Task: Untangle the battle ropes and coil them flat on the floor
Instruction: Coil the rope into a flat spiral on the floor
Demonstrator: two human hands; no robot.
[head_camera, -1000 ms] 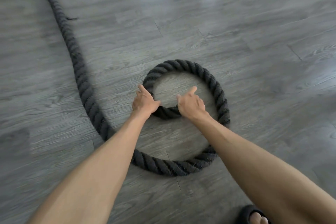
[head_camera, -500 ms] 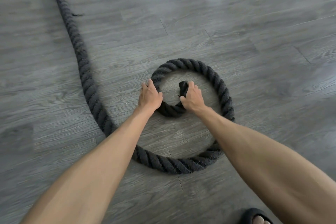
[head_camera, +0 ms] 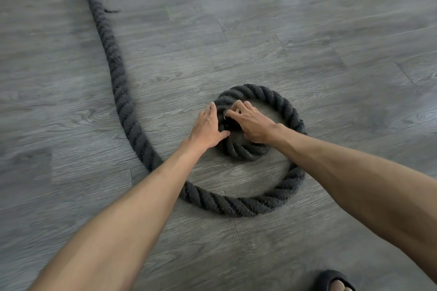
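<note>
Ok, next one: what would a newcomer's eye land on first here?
A thick dark rope lies in a loose spiral on the grey floor, its tail running off upper left. At its centre the left hand presses flat against the inner turn while the right hand grips the rope's end.

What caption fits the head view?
Left hand presses the rope coil while right hand grips its end on the floor.

Rope (head_camera: 119,87): no text can be read.
Floor (head_camera: 307,30): no text, no sign.
Sandal (head_camera: 329,279): no brand readable.
</note>
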